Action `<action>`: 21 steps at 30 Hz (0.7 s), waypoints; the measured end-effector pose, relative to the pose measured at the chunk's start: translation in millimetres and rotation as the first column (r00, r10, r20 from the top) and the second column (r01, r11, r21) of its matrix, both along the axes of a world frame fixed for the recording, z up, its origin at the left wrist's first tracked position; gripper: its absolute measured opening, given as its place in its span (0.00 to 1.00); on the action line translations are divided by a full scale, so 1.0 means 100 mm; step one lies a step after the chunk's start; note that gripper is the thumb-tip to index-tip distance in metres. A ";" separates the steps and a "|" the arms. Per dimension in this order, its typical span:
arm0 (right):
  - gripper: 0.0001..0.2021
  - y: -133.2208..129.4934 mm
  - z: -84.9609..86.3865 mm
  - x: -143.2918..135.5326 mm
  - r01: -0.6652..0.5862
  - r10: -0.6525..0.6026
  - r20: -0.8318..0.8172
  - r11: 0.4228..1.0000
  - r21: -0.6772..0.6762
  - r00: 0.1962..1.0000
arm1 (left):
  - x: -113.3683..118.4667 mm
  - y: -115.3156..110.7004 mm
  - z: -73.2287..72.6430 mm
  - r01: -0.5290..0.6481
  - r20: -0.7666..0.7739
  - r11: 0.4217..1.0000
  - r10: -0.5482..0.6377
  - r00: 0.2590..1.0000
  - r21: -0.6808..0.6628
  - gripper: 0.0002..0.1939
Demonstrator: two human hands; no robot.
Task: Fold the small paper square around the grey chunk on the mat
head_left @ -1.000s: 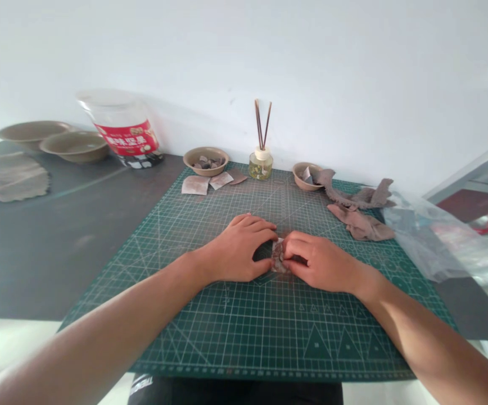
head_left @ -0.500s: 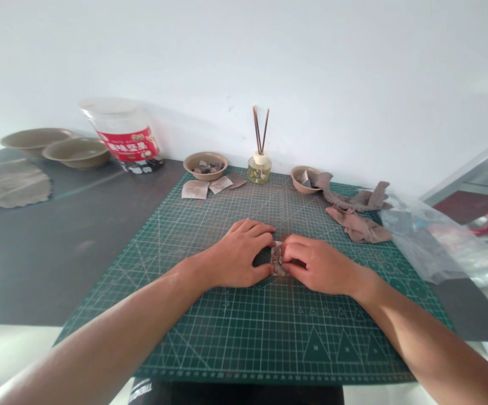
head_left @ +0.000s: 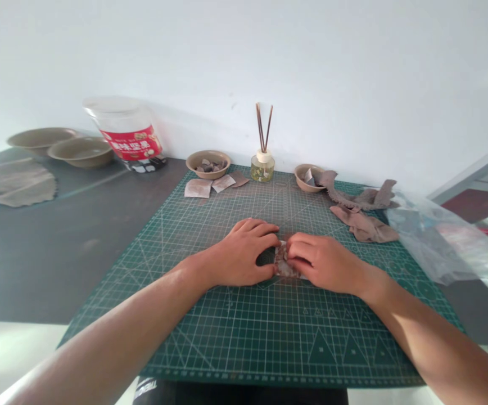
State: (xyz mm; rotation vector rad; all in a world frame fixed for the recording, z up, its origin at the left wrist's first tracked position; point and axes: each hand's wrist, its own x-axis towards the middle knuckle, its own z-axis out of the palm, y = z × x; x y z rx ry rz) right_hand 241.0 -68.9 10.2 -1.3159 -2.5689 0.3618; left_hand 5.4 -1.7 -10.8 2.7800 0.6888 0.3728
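Note:
A small brown-and-white patterned piece [head_left: 284,265] lies on the green cutting mat [head_left: 244,332], between my hands. My left hand [head_left: 250,253] holds the piece's left edge, thumb at the near corner and fingertips at the far corner. My right hand [head_left: 317,260] is over its right part, with thumb and fingers pinched together at the surface; anything small between those fingertips is hidden.
Behind are a bowl of fragments [head_left: 208,164], flat pieces [head_left: 198,188], a reed diffuser [head_left: 263,166] and a smaller bowl [head_left: 309,179]. Brown cloths [head_left: 366,226] and a plastic bag [head_left: 433,242] lie right. Left stand a tub [head_left: 128,138], bowls [head_left: 81,152] and a cloth [head_left: 20,183].
The view has shifted slightly. My right hand has moved a little right relative to my left hand, so more of the patterned piece shows. My left hand keeps its place at the edge.

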 end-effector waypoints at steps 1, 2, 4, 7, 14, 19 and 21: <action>0.04 0.00 0.01 0.01 0.026 -0.026 -0.001 1.000 -0.002 1.000 | 0.00 0.00 -0.01 -0.001 0.004 1.000 0.001 1.000 0.002 0.19; 0.04 0.00 0.01 0.02 0.038 -0.038 -0.006 0.999 -0.015 0.999 | 0.00 0.00 -0.01 -0.002 0.007 1.000 0.002 1.000 0.004 0.19; 0.04 0.00 0.02 0.01 -0.001 0.000 -0.020 0.998 -0.061 1.000 | 0.00 0.00 -0.02 -0.003 0.005 1.000 0.003 1.000 0.009 0.20; 0.04 -0.01 0.01 -0.03 -0.061 0.059 -0.029 0.995 -0.079 0.998 | 0.00 -0.01 -0.02 -0.004 -0.005 1.000 0.004 1.000 0.007 0.20; 0.05 0.00 0.02 -0.01 0.085 -0.086 -0.015 0.993 -0.080 0.996 | -0.02 -0.01 -0.02 -0.006 -0.023 1.000 0.006 1.000 0.007 0.21; 0.03 -0.01 0.02 0.00 0.056 -0.059 -0.031 0.995 -0.078 0.998 | -0.02 -0.01 -0.02 -0.005 -0.032 1.000 0.005 0.999 0.002 0.20; 0.05 0.00 0.03 0.03 0.097 -0.099 -0.029 0.993 -0.073 0.995 | -0.02 -0.01 -0.03 -0.010 -0.027 1.000 0.010 1.000 -0.001 0.19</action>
